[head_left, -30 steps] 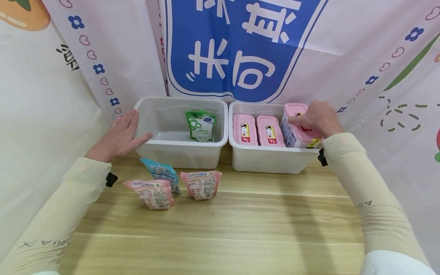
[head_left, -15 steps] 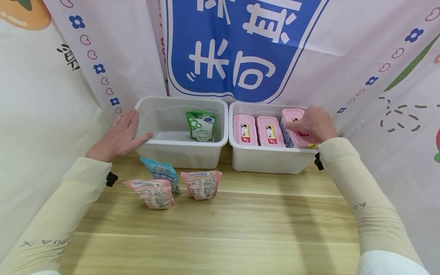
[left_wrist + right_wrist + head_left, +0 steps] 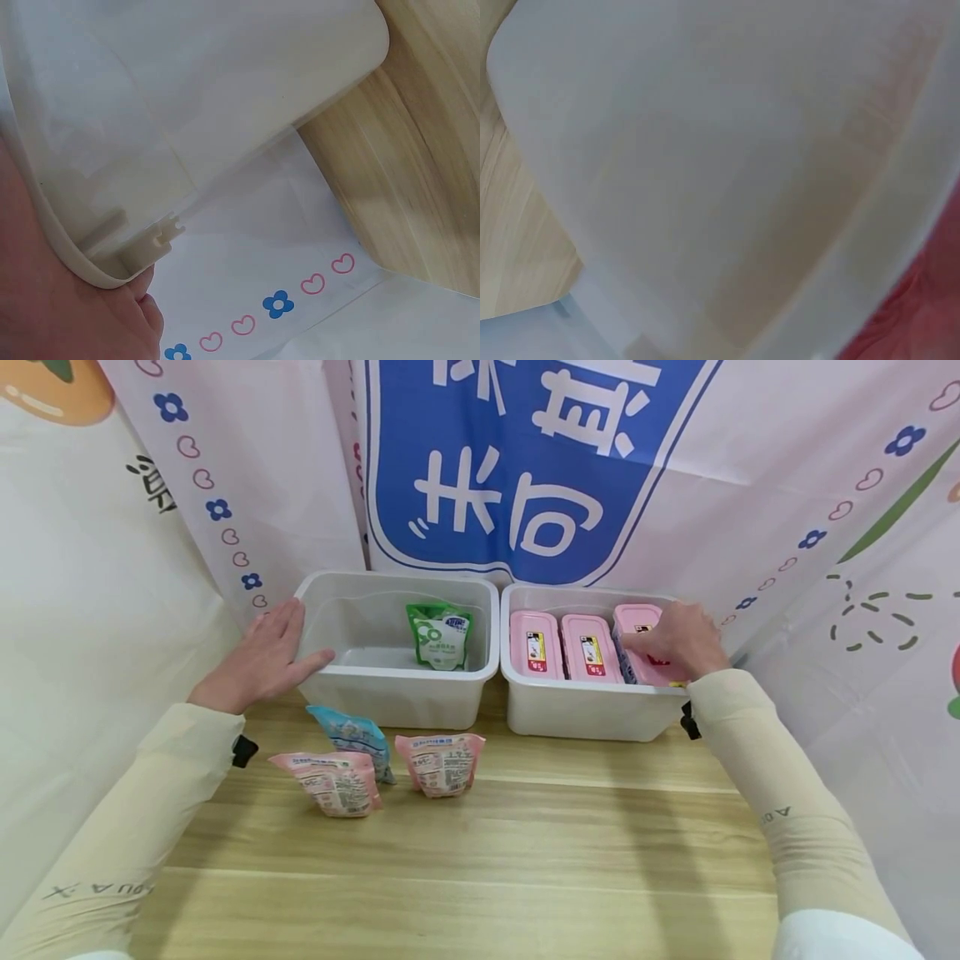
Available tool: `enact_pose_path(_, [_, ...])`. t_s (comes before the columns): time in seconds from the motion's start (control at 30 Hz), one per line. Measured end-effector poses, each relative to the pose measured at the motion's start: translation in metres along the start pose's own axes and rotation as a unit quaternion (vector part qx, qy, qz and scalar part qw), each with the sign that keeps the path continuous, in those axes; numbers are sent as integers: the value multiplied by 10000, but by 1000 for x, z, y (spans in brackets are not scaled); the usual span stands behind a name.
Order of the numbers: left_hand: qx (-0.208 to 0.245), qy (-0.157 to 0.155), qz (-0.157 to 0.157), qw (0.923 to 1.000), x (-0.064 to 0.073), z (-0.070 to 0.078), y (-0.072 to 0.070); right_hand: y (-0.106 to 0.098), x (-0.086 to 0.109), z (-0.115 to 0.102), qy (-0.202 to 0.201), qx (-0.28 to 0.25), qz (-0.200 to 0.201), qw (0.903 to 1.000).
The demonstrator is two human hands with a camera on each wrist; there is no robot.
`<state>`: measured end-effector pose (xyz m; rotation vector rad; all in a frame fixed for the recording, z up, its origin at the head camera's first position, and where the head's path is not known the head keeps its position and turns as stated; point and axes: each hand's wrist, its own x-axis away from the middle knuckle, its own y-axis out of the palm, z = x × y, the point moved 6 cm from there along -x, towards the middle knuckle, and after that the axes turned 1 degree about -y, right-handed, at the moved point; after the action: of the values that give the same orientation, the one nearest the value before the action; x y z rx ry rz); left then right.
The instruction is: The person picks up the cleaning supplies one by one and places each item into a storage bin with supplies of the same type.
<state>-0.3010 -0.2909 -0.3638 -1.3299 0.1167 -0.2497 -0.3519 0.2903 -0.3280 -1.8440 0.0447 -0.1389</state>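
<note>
My left hand rests on the left end of a white bin, fingers extended and thumb over the front rim. A green-and-white pouch stands inside that bin, toward its right. With my right hand I grip a pink-lidded box at the right end of a second white bin. This box sits low in the bin, slightly higher than two similar pink-lidded boxes beside it. In the right wrist view, the bin wall hides most of the right hand.
In front of the left bin, two pink pouches and a blue pouch stand on the wooden table. Printed cloth hangs close behind the bins and at both sides.
My right hand has lowered the pink-lidded box into the right bin, moving slightly left and down. The left hand and the pouches have stayed in place.
</note>
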Motion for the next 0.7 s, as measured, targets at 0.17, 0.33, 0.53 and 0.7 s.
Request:
enact_pose_path(0.17, [-28, 9, -2, 10000, -1, -1, 1, 4, 1, 1, -35, 77, 2, 10000])
enact_pose_path(0.33, [-21, 0, 8, 10000, 0, 0, 0, 8, 1, 3, 137, 98, -50, 9998])
enact_pose_path(0.53, [-15, 4, 23, 10000, 0, 1, -1, 13, 0, 4, 230, 2, -93, 9997])
enact_pose_path(0.7, [-23, -12, 14, 10000, 1, 1, 0, 16, -2, 6, 136, -127, -31, 9998])
